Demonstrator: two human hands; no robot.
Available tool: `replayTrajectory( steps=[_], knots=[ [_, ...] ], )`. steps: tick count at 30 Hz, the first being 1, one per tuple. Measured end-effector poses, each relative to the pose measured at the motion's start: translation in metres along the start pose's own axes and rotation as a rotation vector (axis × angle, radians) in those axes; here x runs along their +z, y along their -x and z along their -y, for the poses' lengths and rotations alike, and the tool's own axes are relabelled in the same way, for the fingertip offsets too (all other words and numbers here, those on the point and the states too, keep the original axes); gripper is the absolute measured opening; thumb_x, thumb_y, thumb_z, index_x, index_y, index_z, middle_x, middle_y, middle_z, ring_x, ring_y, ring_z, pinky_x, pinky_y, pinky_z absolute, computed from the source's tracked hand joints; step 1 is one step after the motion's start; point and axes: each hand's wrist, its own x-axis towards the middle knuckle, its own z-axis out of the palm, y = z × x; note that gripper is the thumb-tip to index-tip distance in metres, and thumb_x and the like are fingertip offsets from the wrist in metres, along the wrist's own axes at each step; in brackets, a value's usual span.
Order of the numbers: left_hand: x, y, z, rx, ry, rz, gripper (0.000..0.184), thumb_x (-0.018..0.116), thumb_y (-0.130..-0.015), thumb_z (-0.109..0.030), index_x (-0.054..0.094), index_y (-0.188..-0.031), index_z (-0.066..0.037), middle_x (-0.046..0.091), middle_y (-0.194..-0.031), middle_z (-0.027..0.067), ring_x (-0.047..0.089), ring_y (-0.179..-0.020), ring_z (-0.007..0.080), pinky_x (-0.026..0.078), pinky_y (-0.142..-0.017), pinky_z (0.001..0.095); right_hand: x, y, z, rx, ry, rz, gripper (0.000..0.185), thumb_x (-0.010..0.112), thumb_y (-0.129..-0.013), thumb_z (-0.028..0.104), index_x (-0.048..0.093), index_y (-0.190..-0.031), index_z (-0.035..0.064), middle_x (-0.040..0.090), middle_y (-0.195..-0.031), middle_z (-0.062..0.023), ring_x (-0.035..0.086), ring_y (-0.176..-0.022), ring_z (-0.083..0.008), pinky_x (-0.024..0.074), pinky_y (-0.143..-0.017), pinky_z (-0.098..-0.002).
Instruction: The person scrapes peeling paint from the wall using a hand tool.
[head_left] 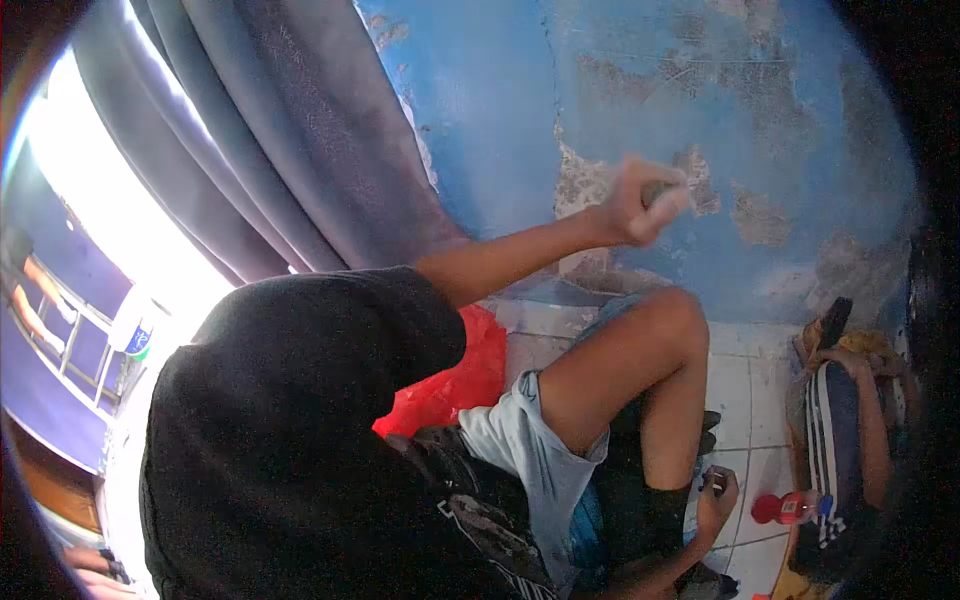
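Note:
My left hand (650, 200) is raised in front of the blue wall (490, 110), arm stretched out. Its fingers are curled and blurred by motion, around something dark and pale that I cannot make out. Low on the right, my right hand (716, 497) is closed around a small dark object (717, 482), near my black sock (665, 510) and above the white tiled floor. My bent bare knee (680, 320) lies between the two hands. Light shorts (540, 450) and a black shirt (270, 420) cover my body.
A red bag or cloth (450, 375) lies beside my body. Another person's arm (873, 430) and striped clothing (835, 430) are at the right, near a red-and-clear item (790, 508). Grey curtains (300, 120) hang at the upper left. More people's limbs show at the left edge.

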Motion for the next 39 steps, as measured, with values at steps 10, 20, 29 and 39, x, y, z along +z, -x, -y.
replayTrajectory(
  steps=[10, 20, 29, 39],
  knots=[
    [-0.007, 0.003, 0.005, 0.086, 0.004, 0.008, 0.031, 0.053, -0.083, -0.023, 0.050, -0.059, -0.002, 0.041, -0.048, 0.0034, 0.035, -0.043, 0.0130, 0.029, -0.041, 0.0319, -0.010, 0.002, 0.016, 0.083, -0.113, 0.028, 0.011, 0.056, -0.084, 0.009, 0.058, -0.090, -0.0005, 0.060, -0.079, -0.0097, 0.057, -0.070, -0.0177, 0.0456, -0.063, -0.0293],
    [-0.004, 0.016, 0.008, -0.098, 0.127, -0.080, 0.034, 0.050, -0.084, -0.025, 0.049, -0.059, -0.001, 0.042, -0.048, 0.0048, 0.035, -0.043, 0.0148, 0.030, -0.041, 0.0324, -0.009, 0.004, 0.026, 0.132, -0.122, 0.041, 0.012, 0.058, -0.083, 0.011, 0.058, -0.088, 0.0001, 0.059, -0.079, -0.0094, 0.056, -0.068, -0.0189, 0.0461, -0.061, -0.0303],
    [-0.008, 0.017, 0.007, -0.077, 0.065, -0.103, 0.040, 0.047, -0.088, -0.027, 0.042, -0.057, -0.002, 0.034, -0.048, 0.0035, 0.029, -0.046, 0.0118, 0.024, -0.041, 0.0319, -0.003, 0.001, 0.016, 0.005, -0.089, 0.017, 0.011, 0.055, -0.083, 0.008, 0.058, -0.089, -0.0001, 0.059, -0.076, -0.0100, 0.056, -0.069, -0.0175, 0.0451, -0.063, -0.0305],
    [0.014, 0.043, 0.035, 0.057, -0.060, -0.196, 0.037, 0.047, -0.087, -0.023, 0.044, -0.057, -0.003, 0.038, -0.048, 0.0041, 0.034, -0.045, 0.0115, 0.027, -0.042, 0.0295, -0.010, 0.002, 0.014, 0.098, -0.185, 0.096, 0.020, 0.054, -0.073, 0.016, 0.056, -0.088, 0.0024, 0.056, -0.079, -0.0143, 0.054, -0.074, -0.0287, 0.0440, -0.065, -0.0362]
  ],
)
